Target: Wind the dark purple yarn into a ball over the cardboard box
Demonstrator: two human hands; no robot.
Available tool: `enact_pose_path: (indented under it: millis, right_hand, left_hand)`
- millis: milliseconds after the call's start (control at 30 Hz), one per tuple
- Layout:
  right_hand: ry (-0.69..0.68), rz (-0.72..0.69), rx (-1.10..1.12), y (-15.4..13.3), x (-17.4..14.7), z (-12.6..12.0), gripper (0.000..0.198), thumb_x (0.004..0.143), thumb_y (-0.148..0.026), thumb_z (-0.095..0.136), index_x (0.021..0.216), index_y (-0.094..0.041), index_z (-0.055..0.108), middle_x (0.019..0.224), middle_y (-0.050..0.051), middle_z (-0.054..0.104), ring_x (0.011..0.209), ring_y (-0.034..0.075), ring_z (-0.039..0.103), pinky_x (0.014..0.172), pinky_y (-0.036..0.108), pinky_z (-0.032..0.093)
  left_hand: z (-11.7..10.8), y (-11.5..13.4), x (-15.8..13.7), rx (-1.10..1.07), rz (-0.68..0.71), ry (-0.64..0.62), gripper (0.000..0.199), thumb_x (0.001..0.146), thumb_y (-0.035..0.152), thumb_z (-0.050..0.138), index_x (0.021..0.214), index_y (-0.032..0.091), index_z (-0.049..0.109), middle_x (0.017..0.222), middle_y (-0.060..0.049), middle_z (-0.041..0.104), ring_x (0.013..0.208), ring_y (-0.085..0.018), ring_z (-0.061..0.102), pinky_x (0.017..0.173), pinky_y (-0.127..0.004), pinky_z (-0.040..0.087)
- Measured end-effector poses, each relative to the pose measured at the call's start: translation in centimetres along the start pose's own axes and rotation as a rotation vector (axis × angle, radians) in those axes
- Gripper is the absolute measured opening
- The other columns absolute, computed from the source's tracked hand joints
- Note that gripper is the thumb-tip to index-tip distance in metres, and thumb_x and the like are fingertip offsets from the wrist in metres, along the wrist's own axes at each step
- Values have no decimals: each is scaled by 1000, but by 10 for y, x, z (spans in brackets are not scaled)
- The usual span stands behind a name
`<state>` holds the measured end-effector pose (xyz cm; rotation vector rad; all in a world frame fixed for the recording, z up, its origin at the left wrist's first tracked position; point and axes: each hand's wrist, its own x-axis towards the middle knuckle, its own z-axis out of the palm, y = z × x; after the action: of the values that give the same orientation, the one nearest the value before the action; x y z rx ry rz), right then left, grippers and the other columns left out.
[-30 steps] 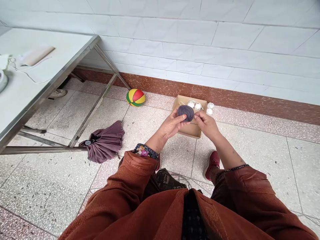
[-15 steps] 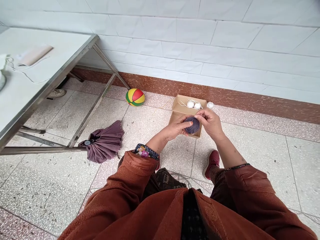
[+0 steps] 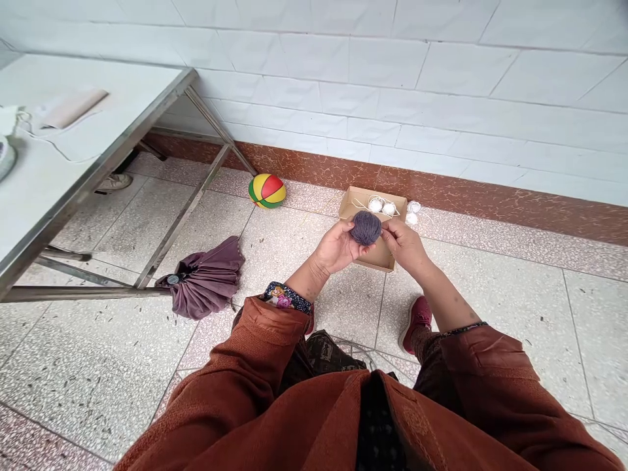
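Observation:
A dark purple-grey ball of yarn (image 3: 366,227) rests in my left hand (image 3: 339,247), whose fingers and thumb curl around its left side and underside. Close to the ball's right side is my right hand (image 3: 406,244), its thumb and fingertips pinched together. Any strand between those fingertips is too fine to make out. Below and behind both hands an open cardboard box (image 3: 375,260) lies on the floor. White yarn balls (image 3: 381,206) with loose ends sit in its far part, and more white yarn (image 3: 413,210) lies just beyond its right side.
A ball in red, yellow and green panels (image 3: 267,190) lies by the wall. Left of me, a folded purple umbrella (image 3: 206,278) is on the floor beside a metal-framed table (image 3: 142,104). On the tabletop lies a beige roll (image 3: 78,108) with white cord.
The yarn ball has turned and shifted left and up in my left hand, which now cups it from below. My right hand has moved slightly down, still pinched.

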<state>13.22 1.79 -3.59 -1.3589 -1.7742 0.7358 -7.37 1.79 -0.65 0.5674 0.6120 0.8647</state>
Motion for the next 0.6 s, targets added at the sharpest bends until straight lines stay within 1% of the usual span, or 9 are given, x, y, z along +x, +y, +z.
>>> enact_pose_path:
  millis: [67,167,200,233,300,367,467,533,600]
  right_hand:
    - [-69,-22,26,-5,-2,0,22,102,-40,63,87,-26,70,88,6,74,86,25,67,83,40,54]
    - [-223,-58,121,-17,-6,-5,24,102,-44,65,89,-25,74,89,5,76,82,22,67,80,37,54]
    - [-255,-63,158,-21,-7,-7,25,101,-46,67,90,-25,75,89,4,76,80,21,67,78,36,54]
    - [-269,-61,192,-24,-8,-9,26,101,-48,68,91,-26,76,88,3,76,78,20,66,77,35,53]
    - [-230,-45,240,-27,-8,-13,27,99,-51,70,92,-26,76,87,3,75,77,19,64,74,35,53]
    - [-139,-16,252,-25,-7,-16,29,98,-54,72,91,-26,76,84,2,73,74,19,62,71,34,51]
    - [10,5,212,-18,-3,-16,30,96,-53,74,87,-25,74,81,2,70,72,18,59,70,34,50]
    - [89,3,180,-12,-1,-15,28,95,-51,75,84,-25,73,81,1,69,73,19,59,71,34,49]
    - [137,16,162,-8,0,-12,27,96,-49,74,84,-25,72,82,1,69,73,19,59,72,35,49]
  left_hand:
    - [-3,1,3,53,48,53,44,84,43,72,121,22,62,115,-9,75,95,-22,71,76,-32,51]
    - [-9,-1,10,176,76,199,44,85,45,78,120,23,61,105,-5,74,84,-17,68,71,-28,49]
    - [-11,-2,11,223,75,250,45,85,46,80,118,23,60,103,-4,73,81,-15,67,70,-27,49]
    - [-13,-4,12,273,71,287,46,85,46,82,117,22,60,104,-4,72,80,-14,66,69,-26,48]
    - [-13,-8,12,383,64,309,50,83,45,85,119,22,60,112,-6,71,84,-14,66,69,-26,47]
    - [-11,-11,9,489,56,269,57,80,42,89,124,22,60,122,-8,70,92,-16,67,71,-25,47]
    - [-4,-11,2,558,16,145,68,79,38,90,137,23,58,128,-11,69,99,-18,67,74,-27,49]
    - [0,-10,-2,509,-37,51,71,83,41,86,145,24,55,128,-12,69,96,-19,67,75,-28,50]
    - [2,-8,-5,404,-89,-34,72,86,43,82,149,25,54,128,-12,70,92,-18,68,74,-29,51]
